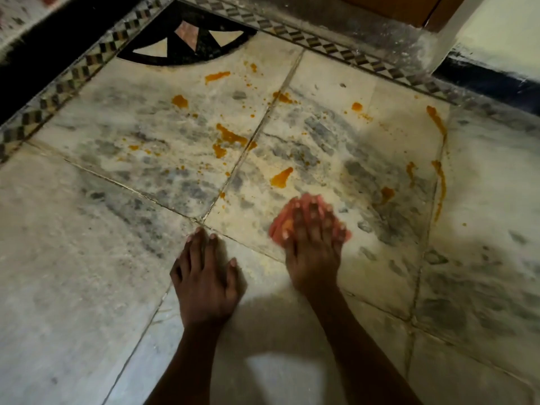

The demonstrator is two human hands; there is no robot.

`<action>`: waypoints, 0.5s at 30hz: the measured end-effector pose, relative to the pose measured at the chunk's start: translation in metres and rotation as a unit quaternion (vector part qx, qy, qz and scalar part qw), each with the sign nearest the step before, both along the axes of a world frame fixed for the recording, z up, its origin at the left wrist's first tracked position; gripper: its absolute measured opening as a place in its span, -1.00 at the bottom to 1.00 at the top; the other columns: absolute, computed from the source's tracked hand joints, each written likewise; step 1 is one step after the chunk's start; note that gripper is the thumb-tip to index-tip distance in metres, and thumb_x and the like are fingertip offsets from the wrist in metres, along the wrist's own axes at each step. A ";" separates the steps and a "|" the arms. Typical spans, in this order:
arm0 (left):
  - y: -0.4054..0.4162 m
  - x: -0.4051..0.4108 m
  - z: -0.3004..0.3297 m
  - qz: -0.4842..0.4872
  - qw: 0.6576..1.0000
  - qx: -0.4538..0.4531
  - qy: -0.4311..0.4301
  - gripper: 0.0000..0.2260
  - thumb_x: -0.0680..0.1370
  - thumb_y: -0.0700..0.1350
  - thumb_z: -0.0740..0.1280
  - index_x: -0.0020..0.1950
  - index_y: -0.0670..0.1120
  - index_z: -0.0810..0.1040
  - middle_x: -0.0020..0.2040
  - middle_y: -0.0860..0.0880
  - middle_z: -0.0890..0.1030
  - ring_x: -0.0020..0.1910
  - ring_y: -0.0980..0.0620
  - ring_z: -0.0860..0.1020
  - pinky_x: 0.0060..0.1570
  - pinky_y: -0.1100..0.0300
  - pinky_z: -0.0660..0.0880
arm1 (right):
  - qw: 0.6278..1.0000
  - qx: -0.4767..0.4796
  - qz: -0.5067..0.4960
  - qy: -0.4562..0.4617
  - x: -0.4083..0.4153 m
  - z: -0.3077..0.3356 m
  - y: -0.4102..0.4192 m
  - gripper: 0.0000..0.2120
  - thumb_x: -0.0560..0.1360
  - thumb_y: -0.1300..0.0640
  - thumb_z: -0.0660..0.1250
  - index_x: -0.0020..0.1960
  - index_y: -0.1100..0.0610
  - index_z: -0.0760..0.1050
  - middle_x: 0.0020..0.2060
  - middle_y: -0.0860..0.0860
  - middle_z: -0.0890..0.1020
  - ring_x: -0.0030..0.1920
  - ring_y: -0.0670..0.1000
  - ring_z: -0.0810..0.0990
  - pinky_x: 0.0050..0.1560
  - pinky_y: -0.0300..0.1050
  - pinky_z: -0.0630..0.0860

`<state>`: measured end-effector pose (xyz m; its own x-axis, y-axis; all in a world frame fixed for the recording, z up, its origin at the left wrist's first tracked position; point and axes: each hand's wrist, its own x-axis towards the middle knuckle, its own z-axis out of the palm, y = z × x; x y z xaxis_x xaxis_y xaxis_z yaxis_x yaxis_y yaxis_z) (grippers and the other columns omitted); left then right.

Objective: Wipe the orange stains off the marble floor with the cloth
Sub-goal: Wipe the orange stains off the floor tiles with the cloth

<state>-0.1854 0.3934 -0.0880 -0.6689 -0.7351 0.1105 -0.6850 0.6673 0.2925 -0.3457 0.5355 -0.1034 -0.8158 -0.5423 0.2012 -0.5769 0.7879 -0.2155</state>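
Note:
Orange stains spatter the grey-veined marble floor (122,182). A blot (281,178) lies just beyond my right hand, a bigger smear (230,136) near the tile joint, and long streaks (439,182) at the right. My right hand (311,247) presses flat on a crumpled pink cloth (280,226), which carries an orange smudge; hand and cloth are blurred. My left hand (204,279) rests flat on the floor to the left, fingers spread, holding nothing.
A patterned inlay border (336,48) with a black fan-shaped corner motif (187,36) edges the floor at the top. A white wall corner (455,33) with a dark skirting and a brown wooden door stand at the upper right.

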 end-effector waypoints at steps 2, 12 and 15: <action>-0.001 -0.001 0.002 0.000 1.000 0.002 0.003 -0.38 0.60 0.17 0.17 0.57 -0.13 0.42 0.63 -0.18 0.37 0.55 -0.27 0.37 0.43 -0.19 0.30 | 0.990 0.054 0.131 -0.024 0.013 0.008 0.025 -0.41 0.69 -0.18 0.11 0.69 -0.13 0.15 0.71 -0.03 0.10 0.71 0.14 0.04 0.62 0.32 0.10; -0.003 0.000 -0.001 -0.006 1.000 0.006 -0.017 -0.38 0.61 0.18 0.15 0.57 -0.14 0.43 0.63 -0.18 0.36 0.55 -0.26 0.37 0.40 -0.22 0.34 | 0.996 0.035 -0.028 -0.084 -0.024 0.008 -0.089 -0.44 0.65 -0.32 0.03 0.64 -0.40 0.06 0.73 -0.01 0.03 0.71 0.21 -0.03 0.64 0.32 -0.10; -0.003 0.001 0.001 -0.012 1.000 0.014 -0.013 -0.39 0.61 0.18 0.15 0.55 -0.15 0.45 0.63 -0.18 0.37 0.55 -0.26 0.39 0.39 -0.22 0.35 | 0.989 0.070 0.117 -0.049 0.015 0.019 -0.033 -0.46 0.68 -0.33 0.06 0.62 -0.45 0.00 0.72 -0.09 0.04 0.71 0.12 0.00 0.63 0.24 0.03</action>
